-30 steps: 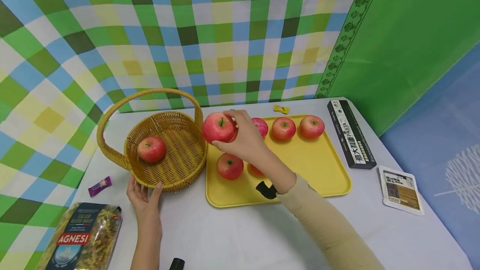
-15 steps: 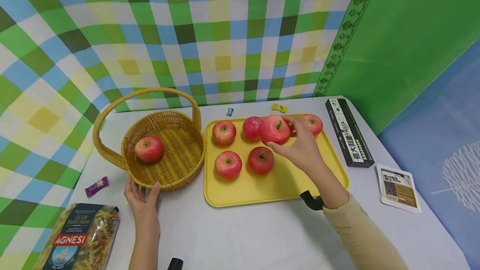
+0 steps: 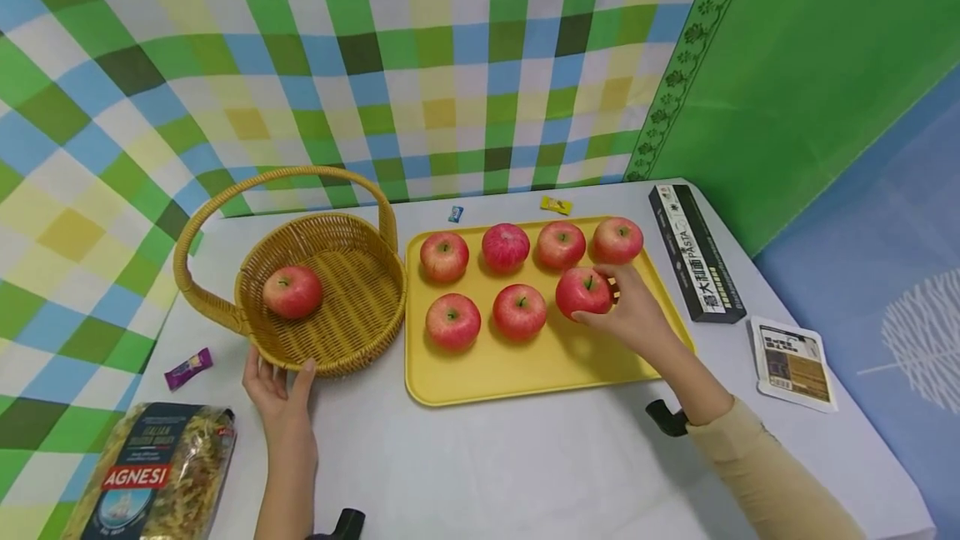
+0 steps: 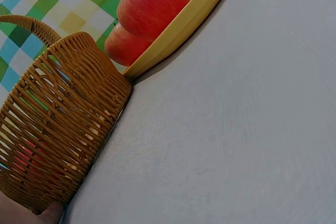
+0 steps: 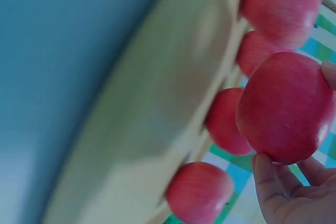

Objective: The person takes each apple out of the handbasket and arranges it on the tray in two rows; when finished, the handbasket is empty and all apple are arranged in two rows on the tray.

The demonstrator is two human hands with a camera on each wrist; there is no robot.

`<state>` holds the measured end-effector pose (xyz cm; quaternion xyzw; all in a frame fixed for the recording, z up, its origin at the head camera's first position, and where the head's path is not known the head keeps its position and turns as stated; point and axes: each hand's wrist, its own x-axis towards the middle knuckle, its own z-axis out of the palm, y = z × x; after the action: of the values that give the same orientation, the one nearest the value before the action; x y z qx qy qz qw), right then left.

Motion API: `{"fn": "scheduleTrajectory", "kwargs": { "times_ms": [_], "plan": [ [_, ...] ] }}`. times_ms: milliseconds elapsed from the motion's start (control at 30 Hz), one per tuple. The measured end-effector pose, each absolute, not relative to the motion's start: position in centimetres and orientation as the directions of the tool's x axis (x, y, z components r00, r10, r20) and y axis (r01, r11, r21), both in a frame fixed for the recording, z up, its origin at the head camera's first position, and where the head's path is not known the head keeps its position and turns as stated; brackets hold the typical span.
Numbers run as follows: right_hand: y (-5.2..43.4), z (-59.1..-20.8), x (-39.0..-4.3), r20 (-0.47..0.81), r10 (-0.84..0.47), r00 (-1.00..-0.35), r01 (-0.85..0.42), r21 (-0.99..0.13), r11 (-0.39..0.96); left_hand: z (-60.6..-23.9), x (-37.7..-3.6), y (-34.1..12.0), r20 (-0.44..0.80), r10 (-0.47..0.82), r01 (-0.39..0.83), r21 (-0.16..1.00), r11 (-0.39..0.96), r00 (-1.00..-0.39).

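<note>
My right hand [image 3: 630,312] grips a red apple [image 3: 582,293] between thumb and fingertips, low over the right part of the yellow tray [image 3: 480,386]. In the right wrist view the held apple [image 5: 286,107] has its lower side on the fingertips. Several other apples sit on the tray, among them a front-row apple [image 3: 519,312] just left of the held one. My left hand [image 3: 281,398] rests against the near outer wall of the wicker basket [image 3: 360,357], thumb and fingers spread along it. One apple [image 3: 292,292] lies inside the basket, toward its left side.
A pasta bag [image 3: 150,473] lies at front left, near a purple candy [image 3: 188,368]. Behind the tray are a blue candy [image 3: 455,214] and a yellow candy [image 3: 556,205]. A black pasta box [image 3: 696,252] and a white packet [image 3: 792,363] lie on the right.
My right hand has carried the apple rightward from beside the basket, then down toward the tray's front row. The left hand stays at the basket.
</note>
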<state>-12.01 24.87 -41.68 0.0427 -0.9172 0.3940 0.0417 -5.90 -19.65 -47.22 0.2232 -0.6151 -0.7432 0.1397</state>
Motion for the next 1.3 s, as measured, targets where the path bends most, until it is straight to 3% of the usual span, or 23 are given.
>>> {"fn": "scheduleTrajectory", "kwargs": {
  "times_ms": [233, 933, 1300],
  "plan": [
    [25.5, -42.9, -12.2, -0.023, -0.021, -1.000, 0.001, -0.682, 0.732, -47.2, -6.0, -19.7, -0.163, -0.484, -0.065, 0.975, -0.212, -0.860],
    [25.0, -43.6, -12.3, 0.020, -0.046, -0.999, -0.048, -0.651, 0.758, -47.2, -5.9, -19.6, -0.161, -0.481, -0.069, 0.977, -0.203, -0.862],
    [23.8, -41.5, -12.2, 0.203, -0.040, -0.978, -0.171, -0.685, 0.708, -47.0, -5.9, -19.5, -0.156, -0.481, -0.067, 0.978, -0.198, -0.863]
  ]
}}
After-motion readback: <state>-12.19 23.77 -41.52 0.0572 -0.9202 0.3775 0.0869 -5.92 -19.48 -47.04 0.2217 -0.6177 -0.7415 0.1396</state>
